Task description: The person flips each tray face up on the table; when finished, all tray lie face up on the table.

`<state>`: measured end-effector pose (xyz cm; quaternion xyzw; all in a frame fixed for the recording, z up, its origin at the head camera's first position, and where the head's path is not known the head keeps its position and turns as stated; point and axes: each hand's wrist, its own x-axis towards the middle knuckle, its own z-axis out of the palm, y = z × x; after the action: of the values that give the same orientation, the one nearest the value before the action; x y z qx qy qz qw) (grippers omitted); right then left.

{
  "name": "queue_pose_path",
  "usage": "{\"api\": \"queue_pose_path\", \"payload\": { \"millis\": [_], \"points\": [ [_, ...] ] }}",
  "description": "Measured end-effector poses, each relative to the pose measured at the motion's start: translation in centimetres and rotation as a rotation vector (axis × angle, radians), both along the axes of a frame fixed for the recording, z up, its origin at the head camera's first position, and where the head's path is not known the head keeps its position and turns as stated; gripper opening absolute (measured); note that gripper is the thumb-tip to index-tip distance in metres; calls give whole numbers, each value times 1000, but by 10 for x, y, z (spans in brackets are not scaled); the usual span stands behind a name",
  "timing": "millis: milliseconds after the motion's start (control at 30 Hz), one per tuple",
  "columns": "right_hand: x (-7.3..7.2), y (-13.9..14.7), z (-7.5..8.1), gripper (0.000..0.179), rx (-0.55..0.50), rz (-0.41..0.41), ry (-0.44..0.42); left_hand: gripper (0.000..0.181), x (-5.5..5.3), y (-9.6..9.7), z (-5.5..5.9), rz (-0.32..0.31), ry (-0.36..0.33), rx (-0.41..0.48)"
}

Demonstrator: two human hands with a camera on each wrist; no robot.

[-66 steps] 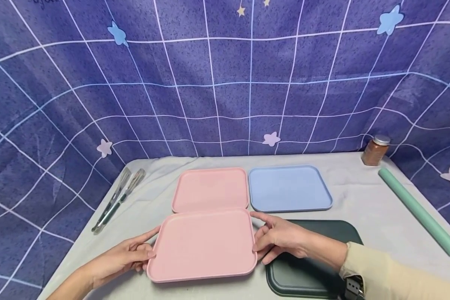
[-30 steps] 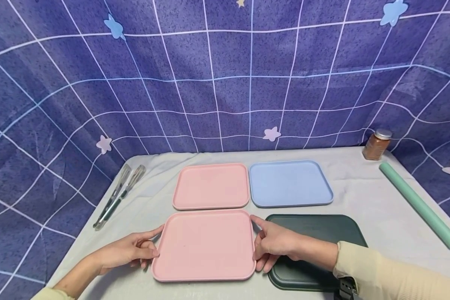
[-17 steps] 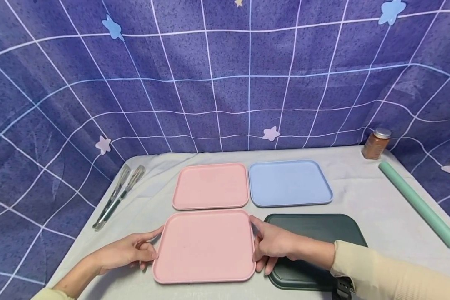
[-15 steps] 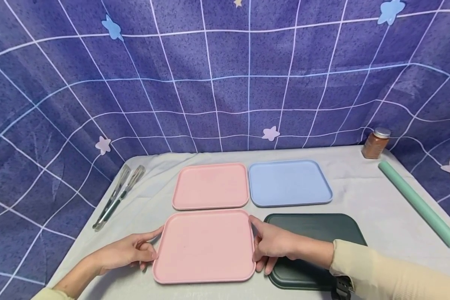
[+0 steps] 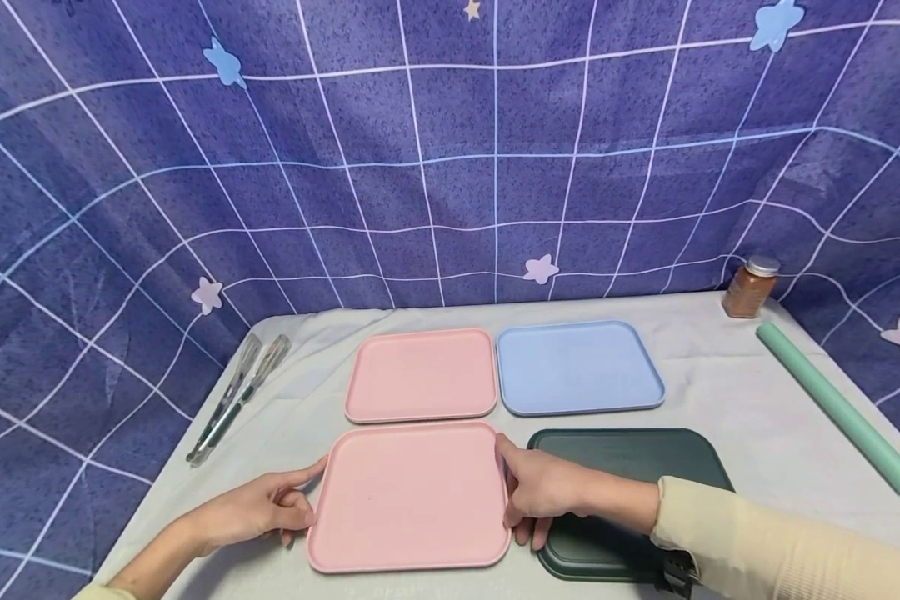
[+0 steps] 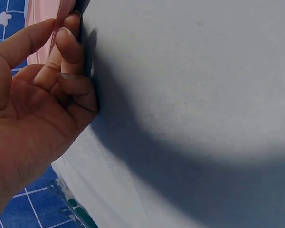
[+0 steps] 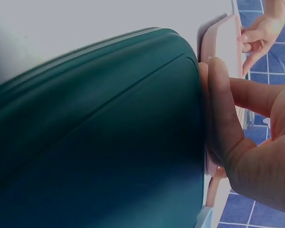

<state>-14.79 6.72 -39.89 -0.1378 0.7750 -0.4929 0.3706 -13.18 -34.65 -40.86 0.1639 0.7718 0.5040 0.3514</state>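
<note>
Nearest the person, a pink rectangular tray [image 5: 412,500] lies on the white cloth. My left hand [image 5: 255,508] holds its left edge, index finger stretched along the rim and the other fingers curled; in the left wrist view the left hand [image 6: 42,104] has its thumb and fingertips at the pink rim [image 6: 42,16]. On the opposite side, my right hand [image 5: 551,487] grips the right edge, reaching across a dark green tray [image 5: 645,454]. The right wrist view has the right hand's fingers [image 7: 221,95] between the green tray [image 7: 109,109] and the pink one [image 7: 225,47].
Behind lie a second pink tray [image 5: 423,375] and a blue tray [image 5: 581,367], side by side. Tongs [image 5: 236,404] lie at the left. A jar of brown powder [image 5: 750,292] and a pale green roll [image 5: 840,412] are at the right. A blue-purple curtain [image 5: 450,192] hangs behind.
The near pink tray has come down from a raised, tilted pose that overlapped the rear pink tray's edge and now lies flat, a narrow gap behind it. Both hands have stayed on its sides.
</note>
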Motion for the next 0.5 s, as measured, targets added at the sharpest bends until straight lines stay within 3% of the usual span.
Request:
{"api": "queue_pose_path", "payload": {
  "millis": [333,500],
  "points": [
    [0,2,0,111,-15,-10,-24,85,-1,-1,0,0,-22,-2],
    [-2,6,4,108,-34,-20,-54,84,-1,-3,1,-17,4,1]
  ]
}}
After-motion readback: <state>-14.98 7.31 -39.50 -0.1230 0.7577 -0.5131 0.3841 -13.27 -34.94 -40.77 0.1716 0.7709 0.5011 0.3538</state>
